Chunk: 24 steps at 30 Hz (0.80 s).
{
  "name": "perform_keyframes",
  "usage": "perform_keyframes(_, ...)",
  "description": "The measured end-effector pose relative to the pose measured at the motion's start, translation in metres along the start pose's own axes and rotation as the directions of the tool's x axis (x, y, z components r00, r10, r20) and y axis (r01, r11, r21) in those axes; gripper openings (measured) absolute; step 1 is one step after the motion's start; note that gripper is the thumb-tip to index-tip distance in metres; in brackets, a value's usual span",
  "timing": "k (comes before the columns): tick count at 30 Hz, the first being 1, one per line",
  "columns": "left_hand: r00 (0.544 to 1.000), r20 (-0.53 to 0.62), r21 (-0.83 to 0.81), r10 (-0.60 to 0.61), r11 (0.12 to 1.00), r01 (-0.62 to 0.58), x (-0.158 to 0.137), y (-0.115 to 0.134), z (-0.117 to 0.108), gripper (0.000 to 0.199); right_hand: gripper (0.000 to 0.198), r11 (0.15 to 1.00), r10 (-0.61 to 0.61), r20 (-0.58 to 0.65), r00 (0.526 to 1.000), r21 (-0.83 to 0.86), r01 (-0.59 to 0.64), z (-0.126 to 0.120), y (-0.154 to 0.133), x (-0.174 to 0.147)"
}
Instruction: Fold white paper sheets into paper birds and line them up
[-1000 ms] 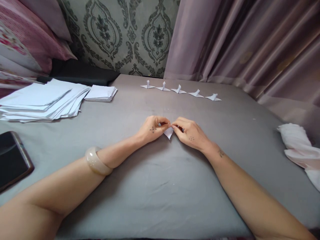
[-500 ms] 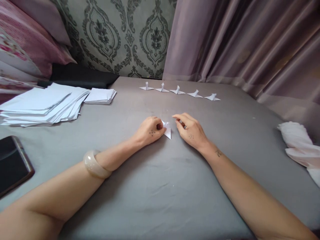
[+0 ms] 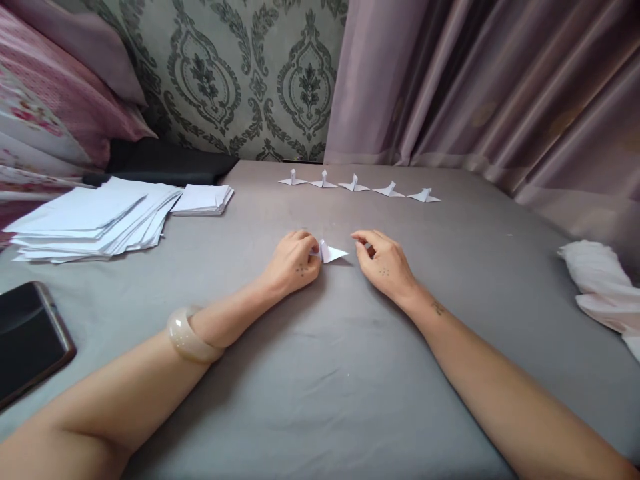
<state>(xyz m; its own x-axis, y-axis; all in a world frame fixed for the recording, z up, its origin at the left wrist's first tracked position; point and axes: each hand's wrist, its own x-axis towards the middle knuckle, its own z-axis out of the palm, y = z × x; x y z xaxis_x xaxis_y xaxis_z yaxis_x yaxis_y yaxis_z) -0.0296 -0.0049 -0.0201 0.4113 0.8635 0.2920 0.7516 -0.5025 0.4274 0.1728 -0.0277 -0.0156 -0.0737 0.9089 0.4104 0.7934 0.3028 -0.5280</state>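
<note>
A small white origami bird (image 3: pixel 334 253), with a pointed wing and an upright fold, sits between my two hands, low over the grey cloth. Its left end is pinched by the thumb and fingers of my left hand (image 3: pixel 295 261), which hide that side of the paper. Just to the right and apart from the bird is my right hand (image 3: pixel 384 260). A gap shows between its thumb and bent forefinger, and nothing is held there.
Several similar paper birds (image 3: pixel 354 184) stand in a row farther back. Stacked white sheets (image 3: pixel 85 217) and a pile of smaller sheets (image 3: pixel 203 200) lie at left. A phone (image 3: pixel 30 340) rests near the left edge. White cloth (image 3: pixel 597 280) lies at right.
The bird has turned, so its free wing now points right instead of toward me, and its upright fold shows. My left hand has shifted slightly left; my right hand stays apart from the paper.
</note>
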Motion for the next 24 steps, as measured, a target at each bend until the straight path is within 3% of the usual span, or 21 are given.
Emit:
perform_keyframes(5, 0.998, 0.003, -0.080, -0.070, 0.994, 0.070, -0.004, 0.008, -0.003, 0.021, 0.026, 1.000, 0.021, -0.010, 1.000, -0.010, -0.021, -0.001, -0.001, 0.000)
perform_keyframes(11, 0.955, 0.130, -0.279, -0.267, 0.914, 0.294, -0.005, 0.024, -0.012, 0.021, 0.022, 0.997, 0.005, 0.054, 0.999, 0.072, -0.009, 0.002, -0.001, -0.001)
perform_keyframes(14, 0.945, 0.026, -0.279, -0.325, 0.906, 0.319, -0.003, 0.020, -0.010, 0.018, 0.022, 0.995, -0.010, 0.123, 0.992, 0.101, -0.003, 0.006, -0.002, 0.000)
perform_keyframes(16, 0.952, -0.024, -0.271, -0.306, 0.918, 0.289, -0.001, 0.014, -0.006, 0.026, 0.023, 0.995, -0.013, 0.159, 0.987, 0.103, -0.003, 0.009, -0.003, 0.002)
perform_keyframes(19, 0.973, 0.024, -0.318, -0.228, 0.922, 0.223, 0.002, 0.006, 0.000, 0.036, 0.020, 0.997, -0.011, 0.198, 0.980, 0.072, -0.003, 0.012, -0.002, 0.006)
perform_keyframes(24, 0.990, 0.072, -0.393, -0.124, 0.909, 0.142, 0.003, 0.005, 0.002, 0.030, 0.013, 0.995, -0.068, 0.276, 0.959, 0.089, 0.045, 0.013, 0.000, 0.010)
